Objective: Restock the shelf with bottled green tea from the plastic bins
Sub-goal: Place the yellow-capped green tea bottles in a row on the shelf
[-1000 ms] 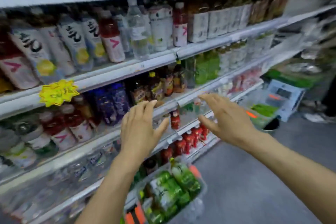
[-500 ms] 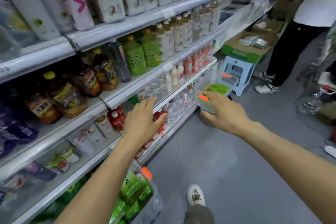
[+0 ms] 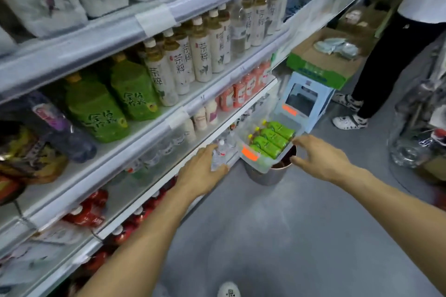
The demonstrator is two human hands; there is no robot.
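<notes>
Both hands are reaching toward the clear plastic bin (image 3: 253,160), which is sitting on a metal bucket (image 3: 268,173) right beside the shelf (image 3: 154,19). The left hand (image 3: 201,171) is hanging open just left of the bin, fingers relaxed. The right hand (image 3: 318,157) is spread at the bin's right edge, gripping nothing. The green tea bottles (image 3: 270,138) are lying in the bin.

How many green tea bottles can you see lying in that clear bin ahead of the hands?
4, lying side by side in the clear bin: nearest, next, third, farthest. More may be hidden beneath them.
</notes>
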